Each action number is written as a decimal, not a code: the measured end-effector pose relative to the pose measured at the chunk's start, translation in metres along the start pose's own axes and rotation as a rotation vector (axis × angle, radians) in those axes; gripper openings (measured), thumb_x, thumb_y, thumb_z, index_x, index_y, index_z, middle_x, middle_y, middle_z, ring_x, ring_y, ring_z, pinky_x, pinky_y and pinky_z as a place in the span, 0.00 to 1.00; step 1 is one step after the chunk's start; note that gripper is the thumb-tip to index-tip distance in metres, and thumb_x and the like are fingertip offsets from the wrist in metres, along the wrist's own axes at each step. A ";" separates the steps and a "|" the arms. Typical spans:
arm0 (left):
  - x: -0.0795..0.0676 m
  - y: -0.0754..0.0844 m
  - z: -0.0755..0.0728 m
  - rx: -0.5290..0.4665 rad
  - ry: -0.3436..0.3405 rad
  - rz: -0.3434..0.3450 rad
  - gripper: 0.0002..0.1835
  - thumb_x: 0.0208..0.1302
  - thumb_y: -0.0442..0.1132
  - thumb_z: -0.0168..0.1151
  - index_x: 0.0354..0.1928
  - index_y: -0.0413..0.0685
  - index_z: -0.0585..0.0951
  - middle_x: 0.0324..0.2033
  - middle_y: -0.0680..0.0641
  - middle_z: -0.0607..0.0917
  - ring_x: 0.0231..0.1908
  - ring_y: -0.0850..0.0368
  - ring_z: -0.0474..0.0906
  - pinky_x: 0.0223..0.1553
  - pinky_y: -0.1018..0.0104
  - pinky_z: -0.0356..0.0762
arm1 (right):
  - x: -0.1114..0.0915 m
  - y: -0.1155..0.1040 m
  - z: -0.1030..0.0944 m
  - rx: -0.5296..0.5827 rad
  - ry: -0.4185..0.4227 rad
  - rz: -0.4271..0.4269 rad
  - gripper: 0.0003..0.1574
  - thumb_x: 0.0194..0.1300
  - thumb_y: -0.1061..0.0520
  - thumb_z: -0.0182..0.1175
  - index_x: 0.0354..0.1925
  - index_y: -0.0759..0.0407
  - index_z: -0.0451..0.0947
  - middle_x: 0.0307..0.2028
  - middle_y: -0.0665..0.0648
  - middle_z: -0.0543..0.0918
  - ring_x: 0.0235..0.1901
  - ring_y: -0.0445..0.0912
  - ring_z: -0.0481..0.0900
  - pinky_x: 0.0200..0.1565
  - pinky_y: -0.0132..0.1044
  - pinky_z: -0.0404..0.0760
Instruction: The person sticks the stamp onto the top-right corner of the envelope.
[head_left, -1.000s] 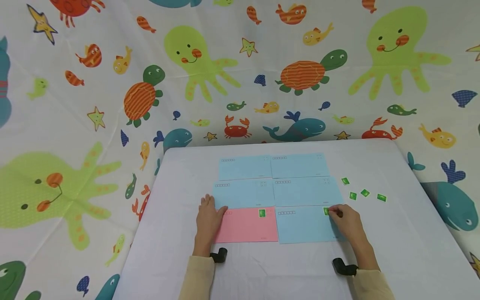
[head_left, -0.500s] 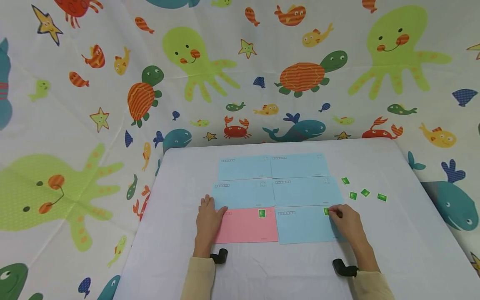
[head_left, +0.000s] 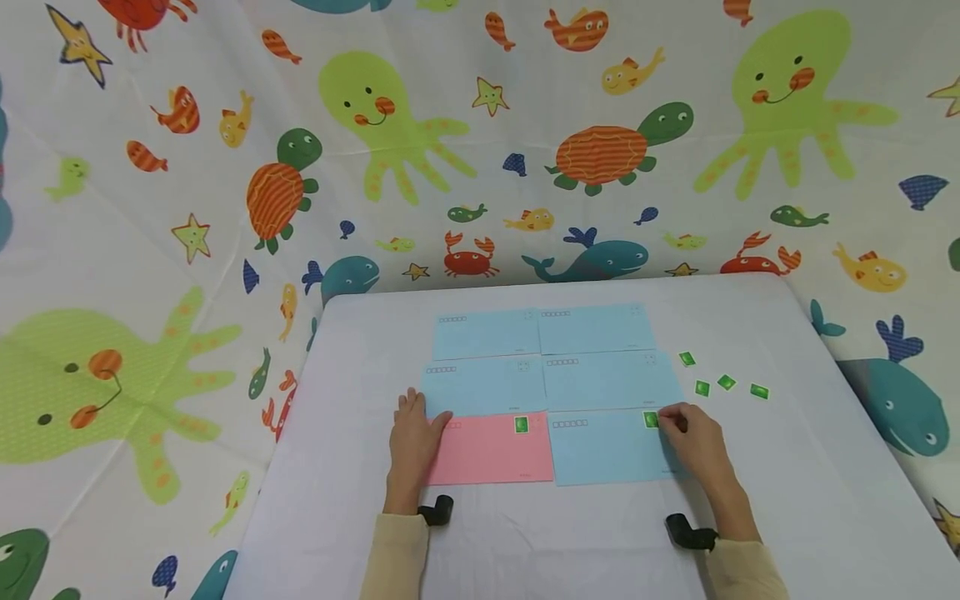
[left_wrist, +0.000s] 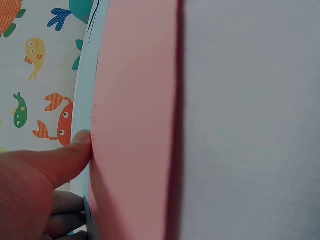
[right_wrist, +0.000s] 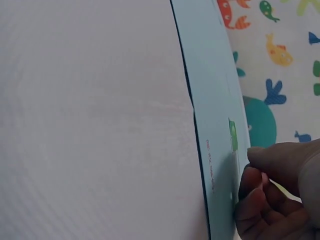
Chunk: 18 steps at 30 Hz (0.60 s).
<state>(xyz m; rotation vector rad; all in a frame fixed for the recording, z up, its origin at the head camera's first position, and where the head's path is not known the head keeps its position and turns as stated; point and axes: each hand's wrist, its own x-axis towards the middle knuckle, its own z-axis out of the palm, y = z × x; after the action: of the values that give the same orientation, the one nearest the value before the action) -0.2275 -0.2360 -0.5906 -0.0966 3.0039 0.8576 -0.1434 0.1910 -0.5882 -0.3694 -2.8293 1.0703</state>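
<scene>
1. Your left hand [head_left: 414, 439] lies relaxed, thumb spread, hiding a corner of the smooth pink envelope [head_left: 487, 457] beside it.
2. Just left of your right hand [head_left: 695, 437], a rectangular green stamp [head_left: 650, 420] lies on a blue paper envelope [head_left: 603, 454].
3. Your right hand, curled narrow, covers that envelope's edge; you cannot tell whether it pinches the stamp.
4. Beyond it, rightward, four loose stamps [head_left: 726, 382] lie on white cloth [head_left: 817, 467].
</scene>
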 end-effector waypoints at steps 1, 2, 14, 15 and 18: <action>0.000 0.000 0.000 0.000 0.000 -0.002 0.39 0.67 0.48 0.64 0.70 0.29 0.66 0.73 0.29 0.62 0.75 0.30 0.55 0.71 0.34 0.59 | 0.000 0.001 -0.001 0.002 0.004 0.007 0.11 0.71 0.61 0.58 0.46 0.68 0.80 0.38 0.63 0.83 0.36 0.50 0.76 0.35 0.31 0.74; 0.000 0.000 0.000 -0.001 -0.002 -0.004 0.39 0.67 0.49 0.64 0.70 0.29 0.66 0.73 0.30 0.62 0.75 0.30 0.55 0.71 0.34 0.59 | 0.001 0.002 -0.002 0.002 0.008 0.016 0.12 0.71 0.60 0.58 0.47 0.67 0.80 0.38 0.63 0.83 0.37 0.50 0.76 0.35 0.30 0.73; 0.002 -0.003 0.004 0.001 0.005 0.000 0.38 0.67 0.48 0.65 0.71 0.30 0.66 0.73 0.30 0.63 0.75 0.31 0.55 0.70 0.33 0.59 | 0.007 0.010 -0.015 -0.003 0.056 0.048 0.13 0.71 0.60 0.56 0.49 0.68 0.78 0.40 0.66 0.82 0.39 0.53 0.78 0.36 0.26 0.72; 0.002 -0.002 0.003 -0.001 0.005 0.001 0.39 0.67 0.48 0.65 0.71 0.30 0.66 0.73 0.30 0.63 0.75 0.31 0.55 0.70 0.33 0.59 | 0.007 0.010 -0.016 -0.004 0.061 0.052 0.14 0.71 0.60 0.56 0.49 0.68 0.78 0.40 0.66 0.82 0.39 0.53 0.78 0.35 0.24 0.71; 0.003 -0.002 0.004 0.001 0.007 0.004 0.38 0.67 0.48 0.64 0.70 0.29 0.66 0.73 0.30 0.63 0.75 0.31 0.55 0.70 0.33 0.59 | 0.009 0.013 -0.017 0.002 0.073 0.068 0.15 0.72 0.59 0.56 0.50 0.69 0.78 0.41 0.66 0.82 0.40 0.53 0.78 0.35 0.23 0.70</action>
<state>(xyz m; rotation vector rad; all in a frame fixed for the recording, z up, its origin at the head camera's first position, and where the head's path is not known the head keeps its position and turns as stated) -0.2300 -0.2360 -0.5947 -0.0930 3.0121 0.8574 -0.1464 0.2134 -0.5834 -0.4977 -2.7705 1.0488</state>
